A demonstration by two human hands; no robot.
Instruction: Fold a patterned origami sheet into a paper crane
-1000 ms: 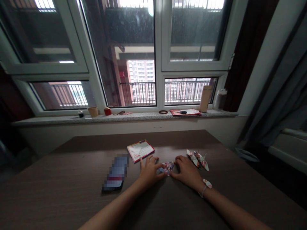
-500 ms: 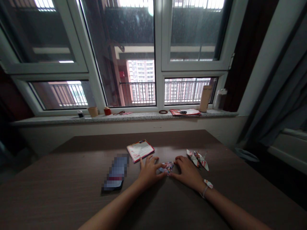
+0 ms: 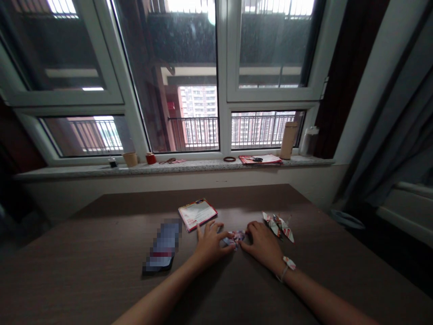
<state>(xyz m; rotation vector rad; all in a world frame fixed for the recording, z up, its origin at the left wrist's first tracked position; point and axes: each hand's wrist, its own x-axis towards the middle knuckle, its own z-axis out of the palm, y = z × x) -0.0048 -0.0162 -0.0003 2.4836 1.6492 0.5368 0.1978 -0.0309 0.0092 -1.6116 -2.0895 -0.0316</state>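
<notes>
A small piece of folded printed paper (image 3: 237,239) lies on the table between my hands. My left hand (image 3: 210,243) pinches its left side with thumb and index finger, the other fingers spread toward the stacked sheets. On the paper's right side, my right hand (image 3: 264,241) grips the edge with curled fingers and thumb; a band with a white and red piece circles that wrist. Just beyond my right hand lie folded paper shapes (image 3: 285,229), white with red print. Part of the held paper is hidden by my fingers.
Left of my hands is a phone (image 3: 164,248) with a blurred screen, beside a stack of printed sheets (image 3: 198,213). The window sill (image 3: 199,165) carries a paper cup (image 3: 130,159), a red spool-like item (image 3: 150,158), scissors (image 3: 257,159) on papers, and a tan bottle (image 3: 288,141).
My right hand has shifted slightly left, closer in on the paper, and its wrist has moved left too. My left hand stays almost in place.
</notes>
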